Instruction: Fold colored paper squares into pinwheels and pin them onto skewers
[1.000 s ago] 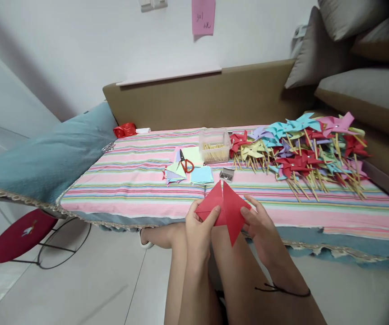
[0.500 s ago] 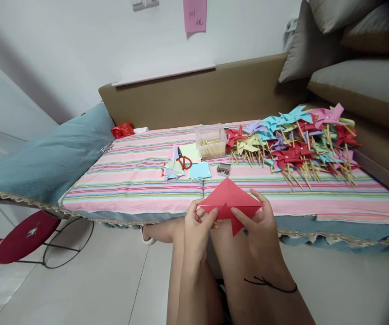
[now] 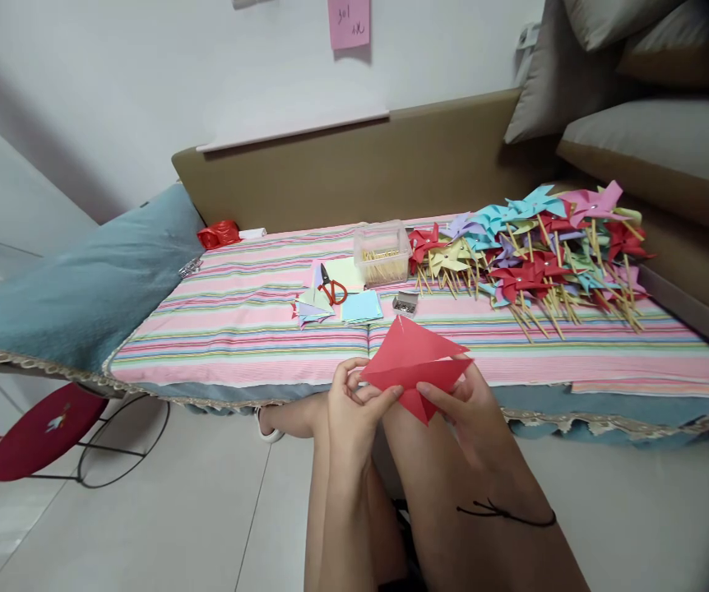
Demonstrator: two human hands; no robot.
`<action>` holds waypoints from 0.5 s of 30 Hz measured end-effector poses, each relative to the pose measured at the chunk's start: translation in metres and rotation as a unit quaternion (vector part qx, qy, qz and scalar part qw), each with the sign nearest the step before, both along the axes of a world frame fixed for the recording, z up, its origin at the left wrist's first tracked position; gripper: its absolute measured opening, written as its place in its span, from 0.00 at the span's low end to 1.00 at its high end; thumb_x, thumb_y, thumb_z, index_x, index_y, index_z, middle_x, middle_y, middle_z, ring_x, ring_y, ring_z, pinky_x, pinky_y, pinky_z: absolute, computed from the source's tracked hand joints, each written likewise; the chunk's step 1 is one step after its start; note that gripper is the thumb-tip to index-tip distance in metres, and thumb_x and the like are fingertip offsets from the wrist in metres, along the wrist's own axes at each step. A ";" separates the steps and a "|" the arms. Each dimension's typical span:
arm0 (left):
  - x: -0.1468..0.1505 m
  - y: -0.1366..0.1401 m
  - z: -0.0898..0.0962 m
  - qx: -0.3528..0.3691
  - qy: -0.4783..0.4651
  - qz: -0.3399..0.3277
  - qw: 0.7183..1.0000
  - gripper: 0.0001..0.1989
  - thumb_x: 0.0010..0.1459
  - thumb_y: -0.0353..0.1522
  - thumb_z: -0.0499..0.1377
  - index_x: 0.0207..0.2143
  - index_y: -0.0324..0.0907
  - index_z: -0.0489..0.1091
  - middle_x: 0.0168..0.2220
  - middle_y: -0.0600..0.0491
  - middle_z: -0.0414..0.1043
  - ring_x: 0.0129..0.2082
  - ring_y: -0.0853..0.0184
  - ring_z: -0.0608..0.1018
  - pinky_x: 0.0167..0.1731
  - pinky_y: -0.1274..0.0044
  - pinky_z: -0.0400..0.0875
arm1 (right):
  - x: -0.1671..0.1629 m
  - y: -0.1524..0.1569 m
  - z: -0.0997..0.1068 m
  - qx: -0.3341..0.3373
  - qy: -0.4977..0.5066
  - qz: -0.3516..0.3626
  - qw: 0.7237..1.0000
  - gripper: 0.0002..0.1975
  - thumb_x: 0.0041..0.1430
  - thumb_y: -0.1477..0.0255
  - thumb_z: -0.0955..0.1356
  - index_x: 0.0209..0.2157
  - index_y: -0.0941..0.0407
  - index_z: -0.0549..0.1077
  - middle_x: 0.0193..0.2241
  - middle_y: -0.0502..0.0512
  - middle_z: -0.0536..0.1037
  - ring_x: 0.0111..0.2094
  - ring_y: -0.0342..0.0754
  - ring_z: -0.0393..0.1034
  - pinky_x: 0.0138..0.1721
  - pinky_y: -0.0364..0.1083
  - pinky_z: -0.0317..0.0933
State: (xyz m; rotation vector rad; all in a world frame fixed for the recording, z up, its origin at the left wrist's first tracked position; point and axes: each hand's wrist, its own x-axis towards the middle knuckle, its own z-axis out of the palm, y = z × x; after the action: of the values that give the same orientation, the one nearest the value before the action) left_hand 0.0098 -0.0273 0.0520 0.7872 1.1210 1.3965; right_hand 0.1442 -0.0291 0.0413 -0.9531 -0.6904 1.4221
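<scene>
Above my knees I hold a red paper sheet (image 3: 409, 349), cut and partly folded, with a pointed flap hanging at its lower edge. My left hand (image 3: 358, 407) pinches its left side, thumb on the front. On the right, my right hand (image 3: 462, 403) grips the paper with its thumb near the lower middle; some of its fingers are hidden behind the sheet. Just beyond the paper sit a small open box of metal bits (image 3: 405, 304) and a stack of blue paper (image 3: 361, 307). Red-handled scissors (image 3: 333, 288) lie on paper sheets to the left.
A clear plastic box of sticks (image 3: 382, 253) stands behind the papers. Many colored paper pinwheels (image 3: 530, 255) are heaped on the striped cover (image 3: 206, 329) at right. A red plastic bag (image 3: 219, 234) lies at the far left, and a red round stool (image 3: 49, 432) stands on the floor.
The red paper has tilted and its right side has opened, with a gap between the upper and lower pieces. My right thumb has shifted slightly left. The view has moved a little.
</scene>
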 end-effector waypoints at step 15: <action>-0.006 -0.005 -0.006 -0.021 -0.067 -0.101 0.992 0.31 0.43 0.29 0.69 0.48 0.41 0.58 0.20 0.57 0.75 0.23 0.71 0.76 0.32 0.76 0.70 | -0.003 -0.002 0.000 -0.020 0.107 0.101 0.989 0.28 0.43 0.73 0.75 0.48 0.52 0.67 0.38 0.53 0.79 0.37 0.49 0.74 0.39 0.46 0.67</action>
State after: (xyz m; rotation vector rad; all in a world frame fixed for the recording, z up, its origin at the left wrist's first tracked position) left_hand 0.0036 -0.0322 0.0461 0.7447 0.9377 1.2334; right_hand 0.1411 -0.0310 0.0415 -0.7630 -0.6124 1.6940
